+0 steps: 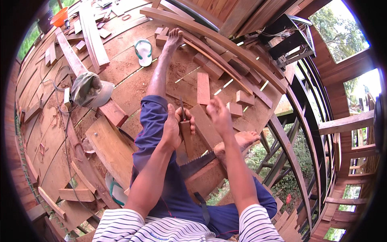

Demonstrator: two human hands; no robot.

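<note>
My left hand point(172, 128) is closed around a narrow brown wooden piece point(186, 137). From its top rises a thin dark metal point point(182, 107); whether the two are joined, my fingers hide. Just to the right, my right hand point(221, 117) is raised with loosely bent fingers, slightly blurred, and nothing visible in them. A handsaw blade point(197, 164) with its teeth upward lies below the hands, between my legs, beside a wooden board point(207, 173). Beyond the hands a short reddish block point(203, 88) lies on the planks, and another board point(204, 125) lies under them.
Wooden offcuts and sawdust cover the plank floor. A camouflage cap point(89, 90) rests on a beam at left, near a cable point(56, 86). Flip-flops point(143, 52) lie about. At right, the floor edge drops to greenery point(292, 159) past curved beams point(288, 153).
</note>
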